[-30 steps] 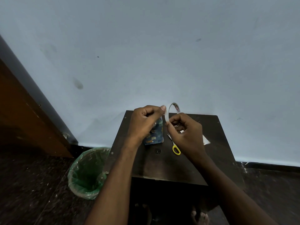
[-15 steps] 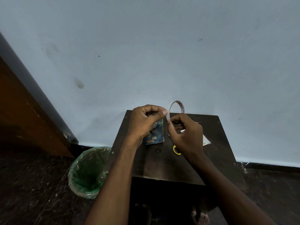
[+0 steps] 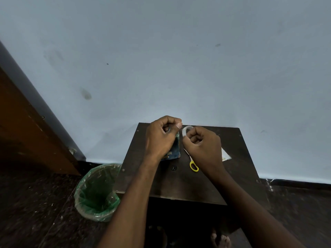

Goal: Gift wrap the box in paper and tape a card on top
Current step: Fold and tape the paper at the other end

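Observation:
My right hand (image 3: 203, 145) grips a thin roll of clear tape (image 3: 186, 130) above the dark wooden table (image 3: 179, 183). My left hand (image 3: 161, 138) is curled just left of the roll, thumb and forefinger pinched together near its edge; whether a tape end lies between them is too small to see. Under the left hand sits the box wrapped in blue patterned paper (image 3: 174, 152), mostly hidden. Yellow-handled scissors (image 3: 192, 162) lie on the table below my right hand. A white card (image 3: 226, 155) peeks out to the right of that hand.
A bin lined with green plastic (image 3: 96, 192) stands on the floor left of the table. The table backs against a pale blue wall. A wooden door (image 3: 26, 126) is at the far left. Bare toes (image 3: 220, 240) show under the table's front edge.
The tape roll has dropped lower and turned, so less of its ring shows above my right hand. The scissors' yellow handle, partly hidden half a second ago, is in full view again.

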`<action>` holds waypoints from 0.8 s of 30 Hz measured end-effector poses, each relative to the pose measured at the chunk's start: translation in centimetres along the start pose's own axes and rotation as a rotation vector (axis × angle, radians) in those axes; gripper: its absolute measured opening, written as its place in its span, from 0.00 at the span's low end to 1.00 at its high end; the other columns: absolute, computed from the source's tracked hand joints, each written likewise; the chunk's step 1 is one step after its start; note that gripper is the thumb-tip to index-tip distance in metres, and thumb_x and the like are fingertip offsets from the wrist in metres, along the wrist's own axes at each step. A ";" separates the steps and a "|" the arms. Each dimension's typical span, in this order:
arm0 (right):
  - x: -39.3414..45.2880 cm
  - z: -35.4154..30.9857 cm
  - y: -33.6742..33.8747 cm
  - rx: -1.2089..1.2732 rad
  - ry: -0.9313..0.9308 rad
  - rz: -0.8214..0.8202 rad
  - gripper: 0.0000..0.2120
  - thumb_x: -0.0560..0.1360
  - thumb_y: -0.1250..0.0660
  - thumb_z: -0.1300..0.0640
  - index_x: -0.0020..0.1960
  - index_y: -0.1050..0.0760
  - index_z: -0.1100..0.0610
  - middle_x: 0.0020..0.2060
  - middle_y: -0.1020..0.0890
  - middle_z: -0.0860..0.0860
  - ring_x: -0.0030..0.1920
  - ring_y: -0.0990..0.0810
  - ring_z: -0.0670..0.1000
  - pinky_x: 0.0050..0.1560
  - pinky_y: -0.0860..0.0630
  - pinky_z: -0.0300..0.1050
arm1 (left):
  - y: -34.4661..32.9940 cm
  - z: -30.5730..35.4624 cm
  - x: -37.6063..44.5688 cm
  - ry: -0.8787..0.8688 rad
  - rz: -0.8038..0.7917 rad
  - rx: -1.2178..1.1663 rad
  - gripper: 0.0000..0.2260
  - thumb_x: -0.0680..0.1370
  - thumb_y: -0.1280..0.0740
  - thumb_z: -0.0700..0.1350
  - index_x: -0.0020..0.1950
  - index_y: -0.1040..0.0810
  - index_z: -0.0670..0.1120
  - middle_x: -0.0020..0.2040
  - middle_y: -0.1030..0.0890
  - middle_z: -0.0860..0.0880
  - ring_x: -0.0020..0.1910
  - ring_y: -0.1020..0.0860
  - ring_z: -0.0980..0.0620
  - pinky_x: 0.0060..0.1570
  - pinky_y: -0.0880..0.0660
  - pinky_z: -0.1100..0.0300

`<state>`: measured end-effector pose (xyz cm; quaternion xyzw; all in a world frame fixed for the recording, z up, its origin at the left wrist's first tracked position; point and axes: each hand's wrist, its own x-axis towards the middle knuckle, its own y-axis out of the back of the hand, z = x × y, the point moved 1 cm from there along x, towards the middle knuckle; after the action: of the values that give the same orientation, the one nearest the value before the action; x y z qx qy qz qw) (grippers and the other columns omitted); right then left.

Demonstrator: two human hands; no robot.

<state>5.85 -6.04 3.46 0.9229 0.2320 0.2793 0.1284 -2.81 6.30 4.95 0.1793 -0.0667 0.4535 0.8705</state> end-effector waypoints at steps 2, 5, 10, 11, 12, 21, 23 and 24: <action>0.2 0.3 0.0 0.038 -0.071 -0.025 0.11 0.73 0.29 0.52 0.34 0.22 0.54 0.26 0.19 0.49 0.29 0.18 0.52 0.37 0.20 0.54 | 0.0 0.1 0.0 -0.001 -0.004 -0.023 0.05 0.80 0.26 0.42 0.47 0.14 0.52 0.49 0.11 0.58 0.49 0.14 0.56 0.53 0.18 0.56; 0.3 0.8 0.2 0.125 -0.126 -0.069 0.12 0.76 0.28 0.52 0.35 0.20 0.54 0.27 0.17 0.52 0.30 0.16 0.58 0.38 0.18 0.60 | 0.3 0.5 0.0 -0.019 -0.030 -0.021 0.03 0.81 0.26 0.42 0.48 0.14 0.49 0.48 0.11 0.55 0.48 0.14 0.57 0.50 0.19 0.60; 0.1 0.8 0.4 0.149 -0.132 -0.010 0.13 0.76 0.26 0.48 0.37 0.20 0.54 0.27 0.18 0.52 0.30 0.17 0.58 0.36 0.19 0.61 | 0.9 1.7 -0.5 -0.018 -0.177 -0.027 0.09 0.76 0.21 0.40 0.55 0.15 0.46 0.46 0.11 0.52 0.48 0.14 0.60 0.49 0.22 0.69; 0.1 0.8 0.4 0.149 -0.129 -0.009 0.13 0.76 0.26 0.47 0.37 0.19 0.54 0.27 0.18 0.52 0.30 0.17 0.58 0.36 0.19 0.61 | 1.0 1.8 -0.6 -0.013 -0.190 -0.040 0.11 0.75 0.20 0.39 0.55 0.16 0.46 0.46 0.11 0.52 0.49 0.13 0.59 0.51 0.21 0.67; 0.0 0.7 0.4 0.148 -0.126 -0.011 0.14 0.76 0.26 0.46 0.37 0.19 0.54 0.27 0.18 0.52 0.30 0.17 0.58 0.35 0.19 0.61 | 1.1 1.9 -0.6 -0.009 -0.195 -0.050 0.12 0.75 0.20 0.39 0.56 0.16 0.46 0.45 0.10 0.51 0.50 0.13 0.57 0.53 0.20 0.65; -0.1 0.7 0.5 0.074 -0.050 0.005 0.10 0.78 0.29 0.53 0.39 0.16 0.53 0.29 0.17 0.46 0.31 0.18 0.47 0.36 0.20 0.53 | 0.8 1.4 -0.4 -0.007 -0.146 -0.047 0.10 0.76 0.21 0.40 0.55 0.16 0.48 0.41 0.11 0.51 0.50 0.13 0.58 0.57 0.19 0.59; 0.3 1.3 0.8 -0.006 -0.078 0.047 0.10 0.78 0.31 0.56 0.39 0.16 0.53 0.31 0.17 0.47 0.33 0.18 0.47 0.39 0.21 0.51 | 0.7 1.3 -0.5 -0.015 -0.136 -0.017 0.10 0.76 0.21 0.40 0.55 0.15 0.48 0.40 0.11 0.52 0.47 0.14 0.60 0.53 0.22 0.65; 0.7 1.9 1.2 -0.057 -0.114 0.048 0.08 0.77 0.31 0.57 0.40 0.16 0.53 0.31 0.16 0.46 0.35 0.17 0.47 0.41 0.20 0.49 | 0.6 1.2 -0.5 -0.021 -0.137 -0.004 0.10 0.76 0.21 0.39 0.54 0.15 0.49 0.40 0.11 0.53 0.46 0.14 0.60 0.52 0.22 0.65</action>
<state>7.87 -6.91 2.71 0.9385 0.1940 0.2359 0.1609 -3.48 5.80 6.09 0.1865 -0.0643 0.3910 0.8990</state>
